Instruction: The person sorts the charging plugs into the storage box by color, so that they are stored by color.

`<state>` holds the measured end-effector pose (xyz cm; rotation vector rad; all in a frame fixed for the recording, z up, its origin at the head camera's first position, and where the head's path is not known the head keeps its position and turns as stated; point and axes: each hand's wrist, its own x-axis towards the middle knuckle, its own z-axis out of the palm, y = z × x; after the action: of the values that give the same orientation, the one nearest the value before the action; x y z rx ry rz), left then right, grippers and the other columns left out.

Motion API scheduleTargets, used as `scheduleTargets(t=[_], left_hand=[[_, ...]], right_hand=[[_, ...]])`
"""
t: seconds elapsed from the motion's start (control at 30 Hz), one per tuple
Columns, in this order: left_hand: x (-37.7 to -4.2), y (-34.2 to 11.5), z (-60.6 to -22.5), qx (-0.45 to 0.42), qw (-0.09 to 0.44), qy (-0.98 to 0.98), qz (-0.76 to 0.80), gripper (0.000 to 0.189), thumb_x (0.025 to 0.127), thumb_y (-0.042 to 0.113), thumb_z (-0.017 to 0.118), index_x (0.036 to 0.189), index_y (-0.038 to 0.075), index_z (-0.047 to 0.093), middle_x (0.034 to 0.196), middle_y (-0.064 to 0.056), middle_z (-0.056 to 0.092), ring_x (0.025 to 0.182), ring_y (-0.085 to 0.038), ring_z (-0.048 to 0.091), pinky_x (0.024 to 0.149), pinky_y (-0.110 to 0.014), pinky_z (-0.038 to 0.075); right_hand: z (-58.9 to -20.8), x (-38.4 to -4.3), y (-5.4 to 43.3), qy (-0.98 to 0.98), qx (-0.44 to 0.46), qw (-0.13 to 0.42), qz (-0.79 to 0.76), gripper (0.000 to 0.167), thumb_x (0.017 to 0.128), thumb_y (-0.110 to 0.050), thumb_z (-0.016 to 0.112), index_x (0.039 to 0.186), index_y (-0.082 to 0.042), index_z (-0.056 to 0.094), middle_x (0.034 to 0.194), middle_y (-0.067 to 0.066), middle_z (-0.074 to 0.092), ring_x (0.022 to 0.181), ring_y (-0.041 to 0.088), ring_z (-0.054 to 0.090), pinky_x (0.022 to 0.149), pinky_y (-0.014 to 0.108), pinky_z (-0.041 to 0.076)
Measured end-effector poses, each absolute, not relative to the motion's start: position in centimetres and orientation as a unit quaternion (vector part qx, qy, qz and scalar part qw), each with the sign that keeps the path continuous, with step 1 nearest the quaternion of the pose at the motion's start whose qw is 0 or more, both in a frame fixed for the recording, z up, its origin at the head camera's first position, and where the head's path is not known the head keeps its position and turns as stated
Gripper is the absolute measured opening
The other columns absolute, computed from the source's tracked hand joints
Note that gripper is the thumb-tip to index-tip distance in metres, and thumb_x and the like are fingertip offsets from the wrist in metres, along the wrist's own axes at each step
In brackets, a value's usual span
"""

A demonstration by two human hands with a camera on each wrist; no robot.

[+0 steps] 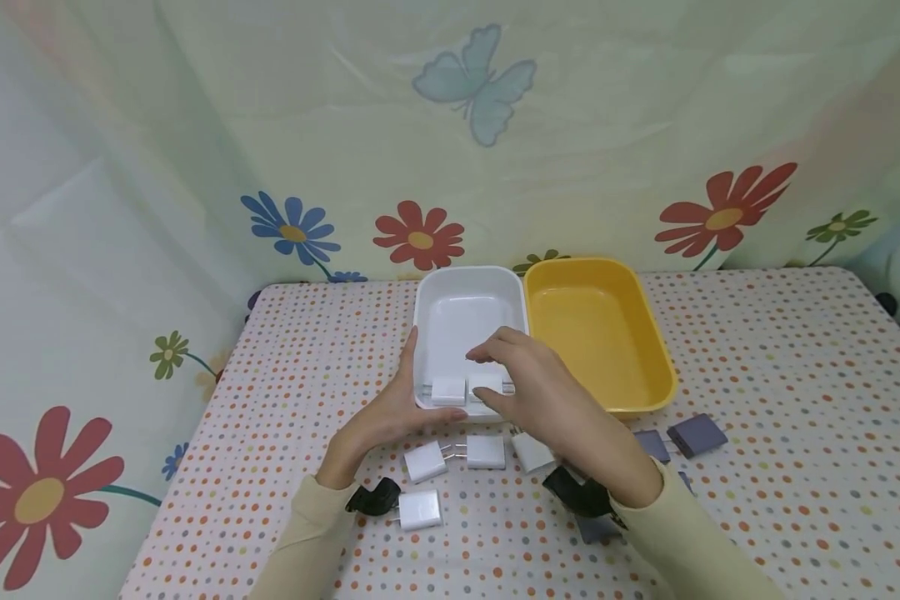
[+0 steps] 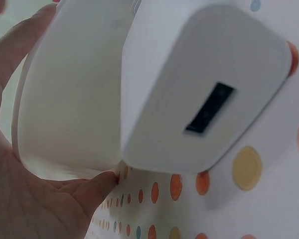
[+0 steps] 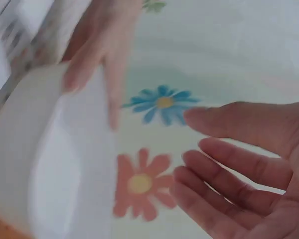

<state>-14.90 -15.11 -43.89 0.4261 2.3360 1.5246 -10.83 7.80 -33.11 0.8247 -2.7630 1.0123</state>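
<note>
My left hand steadies the front-left corner of a white tray, fingers straight along the left wall and thumb along the front. Two white charger plugs lie side by side inside, against the front wall. Over that front end hovers my right hand; in the right wrist view its thumb and bent fingers stand apart with nothing between them. Several more white charger plugs lie on the table before the tray. One white plug with a black port fills much of the left wrist view.
A yellow tray stands against the white tray's right side. Several purple charger plugs lie on the dotted tablecloth to the right, some partly behind my right forearm. A flowered curtain hangs behind the table.
</note>
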Motion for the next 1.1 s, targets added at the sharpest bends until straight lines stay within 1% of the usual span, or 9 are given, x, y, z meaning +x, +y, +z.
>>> scheduleTargets(t=[0.1,0.17,0.33,0.37,0.47,0.6,0.73,0.97,1.1], left_hand=[[-15.2,-15.2,-44.1,0.160,0.158,0.814,0.535,0.145,0.079,0.051,0.091,0.164,0.026,-0.023,0.172,-0.012,0.013,0.148,-0.032,0.034,0.118,-0.059,0.029],[-15.3,-15.3,-44.1,0.166,0.158,0.816,0.531,0.144,0.079,0.052,0.090,0.164,0.024,-0.023,0.173,-0.012,0.006,0.152,-0.033,0.027,0.119,-0.060,0.026],[-15.6,-15.3,-44.3,0.174,0.159,0.823,0.516,0.142,0.081,0.047,0.088,0.164,0.018,-0.023,0.174,-0.017,-0.004,0.154,-0.035,0.019,0.120,-0.062,0.021],[-15.6,-15.4,-44.4,0.177,0.157,0.824,0.514,0.142,0.081,0.045,0.088,0.164,0.016,-0.023,0.173,-0.019,-0.002,0.153,-0.036,0.022,0.119,-0.062,0.023],[-15.6,-15.2,-44.5,0.200,0.152,0.800,0.545,0.139,0.082,0.030,0.090,0.165,0.020,-0.022,0.171,-0.019,0.012,0.147,-0.036,0.033,0.117,-0.060,0.030],[-15.6,-15.0,-44.5,0.212,0.138,0.786,0.564,0.141,0.080,0.029,0.093,0.165,0.022,-0.019,0.169,-0.017,0.019,0.148,-0.036,0.035,0.118,-0.060,0.029],[-15.4,-15.0,-44.4,0.187,0.141,0.805,0.545,0.144,0.078,0.042,0.093,0.165,0.023,-0.020,0.172,-0.014,0.014,0.151,-0.033,0.031,0.120,-0.060,0.025],[-15.6,-15.0,-44.3,0.189,0.138,0.807,0.542,0.143,0.079,0.038,0.093,0.165,0.021,-0.020,0.173,-0.014,0.012,0.153,-0.031,0.028,0.121,-0.060,0.023],[-15.5,-15.2,-44.1,0.182,0.139,0.815,0.531,0.144,0.079,0.038,0.093,0.165,0.022,-0.021,0.174,-0.012,0.008,0.155,-0.030,0.024,0.122,-0.058,0.021]], right_hand=[[-31.7,-8.9,7.8,-0.856,0.338,0.063,0.386,0.032,0.083,0.002,0.087,0.112,-0.004,0.075,0.106,0.002,0.070,0.099,0.020,0.070,0.087,0.037,0.059],[-31.1,-7.8,7.6,-0.820,0.383,0.063,0.421,0.032,0.083,0.002,0.087,0.112,-0.007,0.075,0.106,-0.002,0.070,0.098,0.013,0.069,0.087,0.032,0.059],[-31.6,-6.3,6.8,-0.762,0.444,0.034,0.470,0.038,0.083,0.002,0.087,0.117,-0.010,0.074,0.113,-0.004,0.068,0.101,0.007,0.065,0.087,0.025,0.057],[-32.0,-6.2,6.6,-0.754,0.455,0.029,0.472,0.040,0.083,0.002,0.087,0.118,-0.010,0.074,0.114,-0.003,0.068,0.103,0.008,0.065,0.087,0.024,0.056],[-34.1,-6.1,5.7,-0.740,0.481,0.013,0.470,0.040,0.081,0.001,0.089,0.118,-0.008,0.073,0.115,-0.001,0.067,0.107,0.010,0.065,0.091,0.025,0.055],[-37.4,-6.0,4.4,-0.752,0.483,-0.025,0.447,0.038,0.082,-0.002,0.089,0.116,-0.007,0.073,0.113,0.000,0.066,0.108,0.011,0.064,0.093,0.024,0.053],[-40.1,-5.7,3.5,-0.766,0.473,-0.057,0.430,0.035,0.083,-0.003,0.089,0.114,-0.004,0.074,0.112,0.002,0.067,0.105,0.012,0.066,0.092,0.022,0.052],[-43.0,-6.0,3.0,-0.790,0.435,-0.073,0.425,0.034,0.080,-0.002,0.090,0.111,-0.004,0.077,0.110,0.001,0.071,0.105,0.009,0.065,0.093,0.026,0.053],[-43.8,-5.9,2.7,-0.811,0.405,-0.094,0.412,0.034,0.079,0.000,0.090,0.110,-0.004,0.077,0.110,0.000,0.071,0.107,0.013,0.066,0.096,0.028,0.053]])
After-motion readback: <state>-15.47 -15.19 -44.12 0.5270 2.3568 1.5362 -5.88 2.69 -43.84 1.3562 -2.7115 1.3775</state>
